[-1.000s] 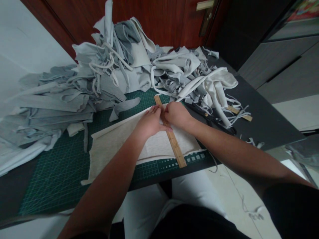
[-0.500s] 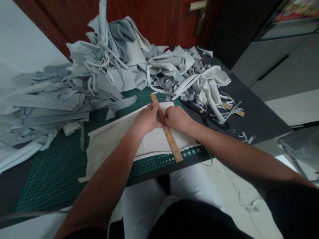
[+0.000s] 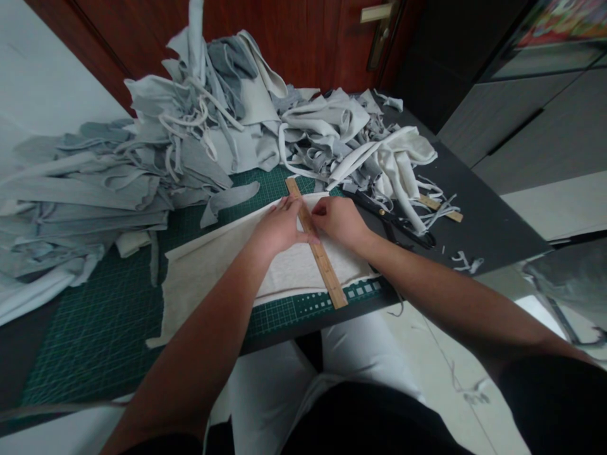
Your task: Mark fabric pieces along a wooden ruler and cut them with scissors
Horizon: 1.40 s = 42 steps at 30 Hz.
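Pretty simple outfit tbh: black top (image 3: 379, 426), and the right sleeve (image 3: 552, 401) is the same black, stopping somewhere near the elbow. Only a sliver of the left sleeve (image 3: 161, 445) shows, also black. Forearms are bare, same for the left hand (image 3: 279, 229) and right hand (image 3: 342, 222). Down past the front edge of the table (image 3: 496, 218) it's white trousers (image 3: 263, 385), kinda creased. Top's too dark to make out the fabric.

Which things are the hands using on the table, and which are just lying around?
In use:
- wooden ruler, under the left hand
- cream cloth, near the right hand too
- green mat, underneath

Probably just lying around:
- heaped fabric
- scissors, untouched
- wooden strip among the scraps
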Each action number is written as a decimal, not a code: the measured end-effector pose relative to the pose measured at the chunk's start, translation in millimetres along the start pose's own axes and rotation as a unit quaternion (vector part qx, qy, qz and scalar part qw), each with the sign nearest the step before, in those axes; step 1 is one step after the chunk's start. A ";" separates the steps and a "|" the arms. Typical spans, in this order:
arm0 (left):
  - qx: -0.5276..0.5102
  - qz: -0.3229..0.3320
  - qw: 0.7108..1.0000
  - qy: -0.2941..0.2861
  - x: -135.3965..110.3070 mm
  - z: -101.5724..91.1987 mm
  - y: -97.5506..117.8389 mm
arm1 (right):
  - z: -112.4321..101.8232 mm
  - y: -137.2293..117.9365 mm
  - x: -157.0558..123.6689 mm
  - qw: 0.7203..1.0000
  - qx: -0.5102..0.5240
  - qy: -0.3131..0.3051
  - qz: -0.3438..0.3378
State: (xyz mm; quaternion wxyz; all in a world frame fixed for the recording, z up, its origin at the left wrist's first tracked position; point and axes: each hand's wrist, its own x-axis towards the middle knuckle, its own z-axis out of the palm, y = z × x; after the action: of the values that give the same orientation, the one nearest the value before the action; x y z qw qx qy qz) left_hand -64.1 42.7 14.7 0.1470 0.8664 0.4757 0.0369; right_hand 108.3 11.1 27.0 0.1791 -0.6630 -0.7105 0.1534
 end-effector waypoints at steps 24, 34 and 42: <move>-0.001 -0.020 1.000 -0.003 0.0 -2.6 5.2 | -12.4 -24.8 -1.0 0.994 -0.078 -0.080 0.002; -0.001 -0.021 1.000 -0.008 2.5 0.3 2.4 | -17.6 -27.4 -7.2 0.986 -0.116 -0.114 -0.018; 0.012 -0.015 1.000 -0.011 4.8 1.1 1.0 | -24.1 -22.7 -13.9 0.983 -0.100 -0.154 0.005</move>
State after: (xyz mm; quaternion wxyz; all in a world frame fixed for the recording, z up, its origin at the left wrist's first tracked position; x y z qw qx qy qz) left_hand -60.4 46.0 13.5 0.1420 0.8616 0.4870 0.0193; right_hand 100.0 -5.0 58.1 -0.0003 -0.6493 -0.7382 0.1830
